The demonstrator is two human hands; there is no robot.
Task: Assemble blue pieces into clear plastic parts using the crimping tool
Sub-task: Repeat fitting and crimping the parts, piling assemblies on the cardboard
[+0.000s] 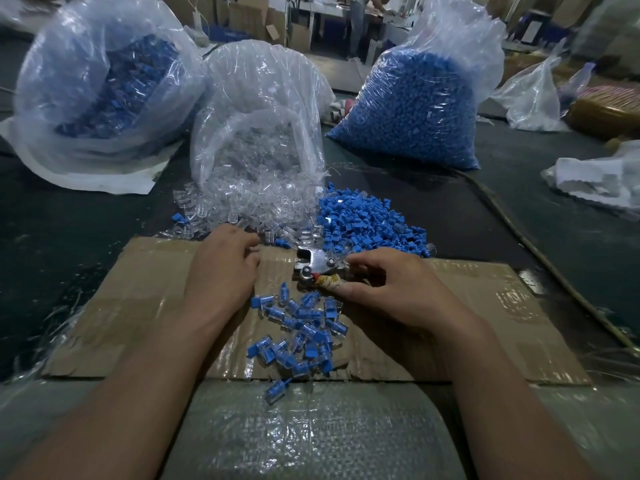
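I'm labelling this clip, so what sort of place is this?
Probably a small factory or workshop doing hand assembly: bulk bags of blue pieces and clear plastic parts, a crimping tool in the right hand, cardboard boxes behind.

A dark floor (540,216) is seen under dim light. Cardboard boxes (247,15) are set along the back, beside a pale workbench (325,9).

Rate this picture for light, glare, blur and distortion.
Head view: dim, even light; glare on the taped cardboard and on the clear bag; the middle, around the tool, is sharp; the far room and the frame's corners are blurred; the wide lens bends the edges outward.
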